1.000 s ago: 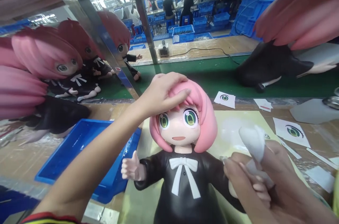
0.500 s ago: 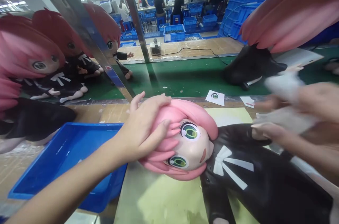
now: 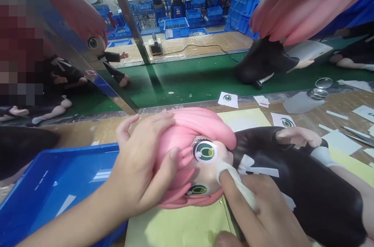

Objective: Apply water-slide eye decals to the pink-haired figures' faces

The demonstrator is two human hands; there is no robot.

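Note:
A large doll (image 3: 263, 169) with pink hair, green eyes and a black dress with a white bow lies on its back on a pale yellow mat (image 3: 181, 227), head to the left. My left hand (image 3: 143, 169) cups the top of its pink hair, fingers curled round the head. My right hand (image 3: 260, 212) pinches a white cloth (image 3: 233, 179) and presses it with a fingertip against the doll's cheek, between the two eyes.
A blue tray (image 3: 58, 184) sits at the left, touching the mat. Eye sticker sheets (image 3: 228, 99) and paper scraps lie on the wooden bench. Behind runs a green conveyor (image 3: 189, 79) carrying more dolls (image 3: 274, 60). A metal post (image 3: 128, 17) stands upright; people work at the back.
The doll went from upright to lying flat with its head to the left. My right hand came down with the cloth onto the doll's face. My left hand stayed on the hair.

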